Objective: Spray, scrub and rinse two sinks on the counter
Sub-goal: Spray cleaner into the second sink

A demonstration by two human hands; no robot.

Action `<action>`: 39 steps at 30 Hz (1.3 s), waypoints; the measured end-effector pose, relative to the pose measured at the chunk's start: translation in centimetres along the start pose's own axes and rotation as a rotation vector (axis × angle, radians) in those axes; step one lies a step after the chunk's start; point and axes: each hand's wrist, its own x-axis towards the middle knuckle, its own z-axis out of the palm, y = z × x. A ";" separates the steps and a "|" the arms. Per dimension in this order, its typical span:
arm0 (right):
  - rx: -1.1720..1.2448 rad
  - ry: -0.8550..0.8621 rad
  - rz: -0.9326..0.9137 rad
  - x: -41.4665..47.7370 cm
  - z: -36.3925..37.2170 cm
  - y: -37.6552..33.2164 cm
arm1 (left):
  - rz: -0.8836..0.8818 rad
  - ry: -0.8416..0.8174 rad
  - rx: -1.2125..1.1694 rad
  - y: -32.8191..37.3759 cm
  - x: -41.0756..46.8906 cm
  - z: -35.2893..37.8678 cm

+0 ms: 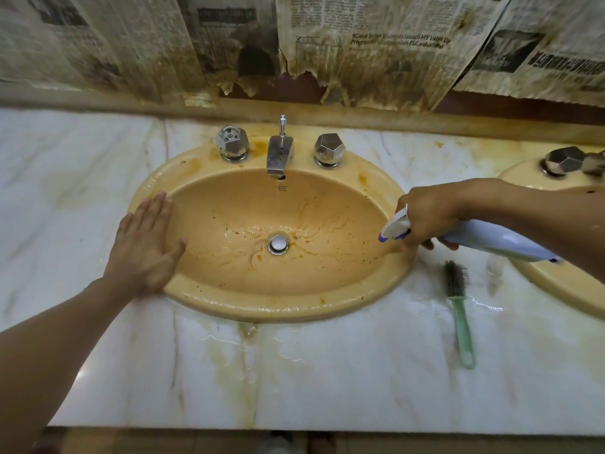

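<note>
1. Head view, looking down: a pale-yellow oval ceramic sink (271, 304) sits in a white veined marble counter (327, 371). Its bowl is wet and flecked with brown stains around the round chrome drain (278, 244).
2. The person's left hand (147, 244) lies flat on this sink's left rim, fingers straight and close together, holding nothing.
3. The right hand (429, 217) is wrapped round the neck of a white-and-lavender plastic spray bottle (491, 240) above the sink's right rim. The nozzle (393, 229) points into the bowl, and the body slants back to the right.
4. A green-handled brush (458, 309) with dark bristles lies on the wet counter between the two basins, just below the right hand and touched by neither hand.
5. A second sink (563, 290), also yellow, shows only partly at the right edge.
6. Behind the first bowl, a chrome spout (278, 155) stands between two faceted chrome knobs (231, 143).
7. Stained, torn newspaper sheets (376, 44) cover the wall above.
</note>
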 end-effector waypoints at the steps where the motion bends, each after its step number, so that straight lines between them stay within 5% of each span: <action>1: -0.022 0.055 0.030 0.0 0.1 0.3 | 0.001 0.002 0.009 0.0 0.0 0.0; 8: 0.228 0.287 0.030 -3.6 2.1 4.3 | -0.028 -0.016 0.037 0.8 0.0 -0.5; 15: 1.047 0.988 0.087 -8.1 7.5 9.2 | -0.068 -0.033 -0.001 2.3 0.0 -0.7; 20: 1.222 1.295 0.073 -6.5 8.8 10.5 | -0.056 -0.059 -0.068 7.0 -0.3 -0.3; 32: 1.382 1.510 0.037 -1.3 7.3 12.5 | 0.255 -0.198 -0.383 25.9 -2.4 1.9; 39: 1.300 1.500 0.030 0.2 7.1 13.3 | 0.156 -0.182 -0.348 26.3 -3.9 2.4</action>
